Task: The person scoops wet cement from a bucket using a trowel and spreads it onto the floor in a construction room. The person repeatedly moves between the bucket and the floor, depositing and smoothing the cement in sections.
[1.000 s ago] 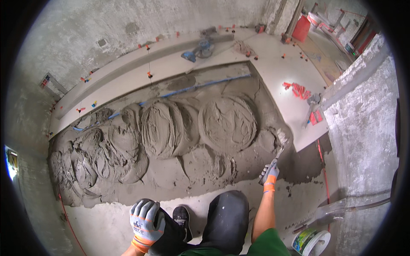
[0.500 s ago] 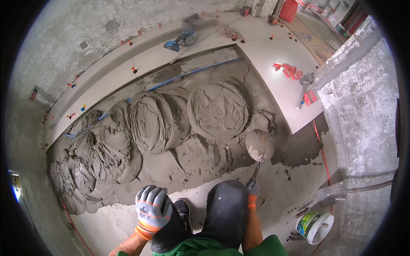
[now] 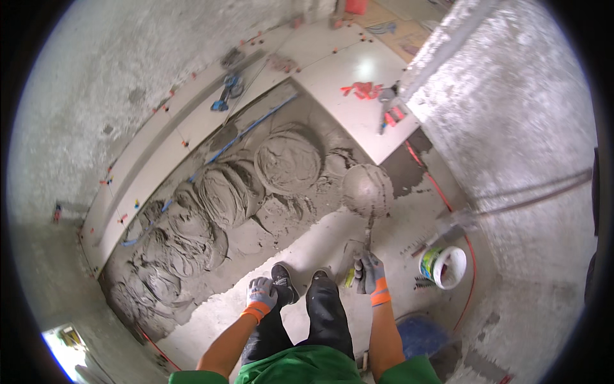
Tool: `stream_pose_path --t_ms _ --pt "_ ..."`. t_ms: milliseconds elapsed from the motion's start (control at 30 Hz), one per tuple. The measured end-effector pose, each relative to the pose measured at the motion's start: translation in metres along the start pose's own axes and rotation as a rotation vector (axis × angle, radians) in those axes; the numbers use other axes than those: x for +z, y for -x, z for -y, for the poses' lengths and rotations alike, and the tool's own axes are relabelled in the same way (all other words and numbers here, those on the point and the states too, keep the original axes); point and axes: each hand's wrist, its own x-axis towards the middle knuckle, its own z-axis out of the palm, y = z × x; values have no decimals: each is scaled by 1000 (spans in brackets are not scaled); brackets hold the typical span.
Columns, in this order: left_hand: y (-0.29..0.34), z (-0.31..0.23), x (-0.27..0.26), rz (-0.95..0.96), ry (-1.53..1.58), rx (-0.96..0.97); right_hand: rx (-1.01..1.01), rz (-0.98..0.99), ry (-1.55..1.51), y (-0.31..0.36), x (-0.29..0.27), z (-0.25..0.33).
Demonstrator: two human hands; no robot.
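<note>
Kneeling on a bare concrete floor [image 3: 320, 246], the person looks down at both gloved hands. Along the floor's far left edge, pale tiles [image 3: 166, 150] run beside the wall, dotted with small red and blue spacers. A blue tool [image 3: 225, 96] lies on them farther back. Against the tiles' near edge spreads a wide bed of wet grey mortar [image 3: 211, 211], worked into several swirled round mounds, with a blue line running along its far side.

The left hand [image 3: 261, 296], in a grey glove with an orange cuff, rests on the left knee; its fingers curl loosely and pinch nothing. A black shoe [image 3: 283, 283] shows just beside it.

The right hand [image 3: 371, 275], gloved the same way, is clenched round the handle of a trowel [image 3: 367, 192]. The trowel is held out in front, its blade carrying a rounded lump of mortar, above the bare floor at the bed's right end and just before the corner of a large white tile [image 3: 358, 96]. Red clips [image 3: 361, 89] lie on that tile.

To the right, a white bucket [image 3: 446, 265] stands on the floor near a rough wall [image 3: 511, 128], and a red cord [image 3: 470, 256] curves past it. A blue tub [image 3: 425, 336] sits at the near right.
</note>
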Motion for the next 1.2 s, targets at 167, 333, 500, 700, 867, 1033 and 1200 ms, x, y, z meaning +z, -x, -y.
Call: stream_pose_path --t_ms 167,333,500,700,867,1033,1200 --pt "75 -15 -43 162 216 -180 179 57 -161 126 9 22" --pt "93 32 -78 285 345 -26 -1 -5 -169 244 2 -27" --pt "89 145 -95 629 325 -281 137 -482 -91 348 -12 -180" --pt "99 291 -128 896 182 -422 517 -1036 -416 487 34 -422" --pt "113 293 -151 1125 -437 416 516 -1373 -1136 584 88 -570" --pt "145 187 -157 1165 -230 59 478 -1446 -1299 629 86 -643" --pt "231 146 -155 979 -414 455 500 -1267 -1129 648 30 -680"
